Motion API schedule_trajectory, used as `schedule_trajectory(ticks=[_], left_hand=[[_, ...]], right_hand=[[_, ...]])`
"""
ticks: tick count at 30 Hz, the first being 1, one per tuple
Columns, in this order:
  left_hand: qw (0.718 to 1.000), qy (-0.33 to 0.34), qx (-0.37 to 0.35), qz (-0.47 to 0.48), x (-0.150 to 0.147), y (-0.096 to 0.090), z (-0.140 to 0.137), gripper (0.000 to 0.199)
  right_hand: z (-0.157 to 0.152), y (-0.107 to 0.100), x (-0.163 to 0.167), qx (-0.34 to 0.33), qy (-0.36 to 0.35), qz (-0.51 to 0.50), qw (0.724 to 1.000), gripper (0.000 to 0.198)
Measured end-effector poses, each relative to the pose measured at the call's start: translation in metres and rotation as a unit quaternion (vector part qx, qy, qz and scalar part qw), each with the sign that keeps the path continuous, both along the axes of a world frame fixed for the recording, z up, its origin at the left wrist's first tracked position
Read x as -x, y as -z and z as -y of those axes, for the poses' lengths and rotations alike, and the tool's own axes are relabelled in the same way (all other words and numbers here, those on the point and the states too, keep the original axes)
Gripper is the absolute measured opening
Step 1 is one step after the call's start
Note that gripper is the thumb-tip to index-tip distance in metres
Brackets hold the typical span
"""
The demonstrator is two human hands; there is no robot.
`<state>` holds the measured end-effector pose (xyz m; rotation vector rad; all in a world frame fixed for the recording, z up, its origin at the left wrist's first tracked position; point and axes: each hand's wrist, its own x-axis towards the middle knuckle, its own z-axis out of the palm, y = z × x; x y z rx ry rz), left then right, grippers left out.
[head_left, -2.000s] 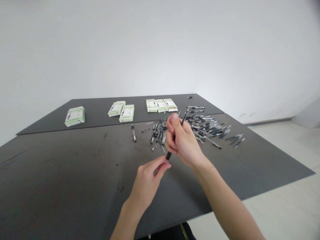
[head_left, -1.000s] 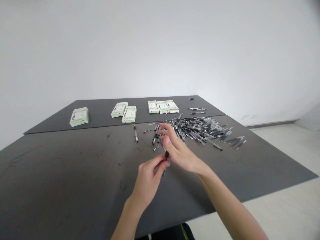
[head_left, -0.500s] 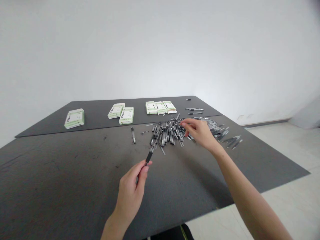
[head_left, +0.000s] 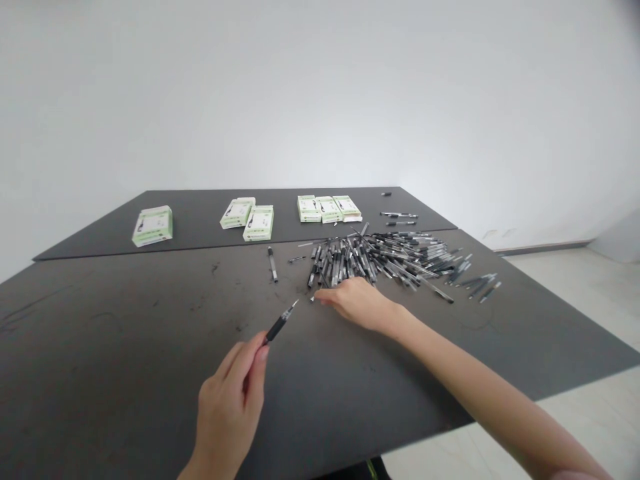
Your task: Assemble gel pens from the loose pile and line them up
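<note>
The head camera looks toward a pale wall (head_left: 320, 93), and before it I see a dark worktop (head_left: 125, 353) with a broad heap of pens (head_left: 350, 261) spread rightward. Beyond stand six green-and-white cartons (head_left: 153, 225): three together, two together, one alone at left. The right hand (head_left: 363, 303) is low at the heap's near edge; whether its fingers grip anything, I can't tell. The left hand (head_left: 227, 397) has thumb and fingers pinched on a black-gripped pen (head_left: 279, 325) above the worktop, tip pointing away and rightward. A tiny pale piece (head_left: 313, 299) is just beside the right fingertips.
</note>
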<state>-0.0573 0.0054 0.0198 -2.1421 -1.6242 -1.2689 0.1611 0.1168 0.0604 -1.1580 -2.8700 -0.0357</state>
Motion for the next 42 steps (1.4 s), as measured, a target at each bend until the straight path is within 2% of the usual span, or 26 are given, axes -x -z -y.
schedule_trajectory(ticks=[6,17,23,29,42], left_hand=[[0.999,0.004,-0.004,-0.048,0.006,-0.002,0.001,0.026],[0.997,0.022,0.006,-0.068,0.009,0.002,0.002,0.029],[0.996,0.025,0.042,-0.070,0.010,-0.001,0.001,0.029],[0.990,0.033,0.083,-0.113,0.013,-0.001,-0.002,0.030],[0.987,0.016,0.097,-0.127,0.019,0.000,-0.006,0.033]], right_hand=[[-0.008,0.017,0.015,0.015,-0.001,0.022,1.000,0.026],[-0.015,0.032,0.015,0.024,0.035,0.013,0.999,0.030],[-0.014,0.035,0.016,0.027,0.032,0.006,0.999,0.030],[-0.014,0.038,0.016,0.028,0.030,-0.003,0.999,0.031],[-0.014,0.039,0.015,0.050,0.001,-0.013,0.999,0.028]])
